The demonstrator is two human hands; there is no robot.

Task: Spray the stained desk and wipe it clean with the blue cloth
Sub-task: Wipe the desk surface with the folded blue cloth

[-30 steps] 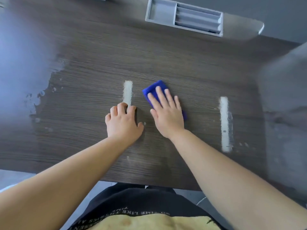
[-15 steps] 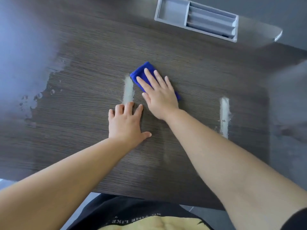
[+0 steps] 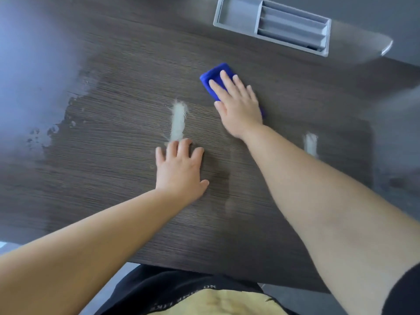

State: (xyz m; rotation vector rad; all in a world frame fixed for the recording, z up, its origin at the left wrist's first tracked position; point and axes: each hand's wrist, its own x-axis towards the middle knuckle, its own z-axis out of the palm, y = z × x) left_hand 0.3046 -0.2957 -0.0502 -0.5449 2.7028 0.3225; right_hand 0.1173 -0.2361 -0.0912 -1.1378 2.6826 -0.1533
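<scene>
The dark wood-grain desk (image 3: 113, 169) fills the view. A folded blue cloth (image 3: 212, 79) lies on it, right of the middle. My right hand (image 3: 238, 105) presses flat on the cloth, fingers spread, covering its near part. A whitish streak (image 3: 178, 121) runs just left of the cloth. My left hand (image 3: 179, 167) rests flat on the desk with fingers apart, its fingertips at the streak's near end. A second whitish streak (image 3: 311, 144) shows past my right forearm. No spray bottle is in view.
A grey compartmented tray (image 3: 272, 23) is set at the desk's far edge. A pale, blotchy patch (image 3: 41, 133) lies at the left. The desk's near edge (image 3: 204, 269) runs just above my lap.
My right hand has pushed the blue cloth farther away and to the right, off the left streak. The left hand has stayed flat near the streak's end.
</scene>
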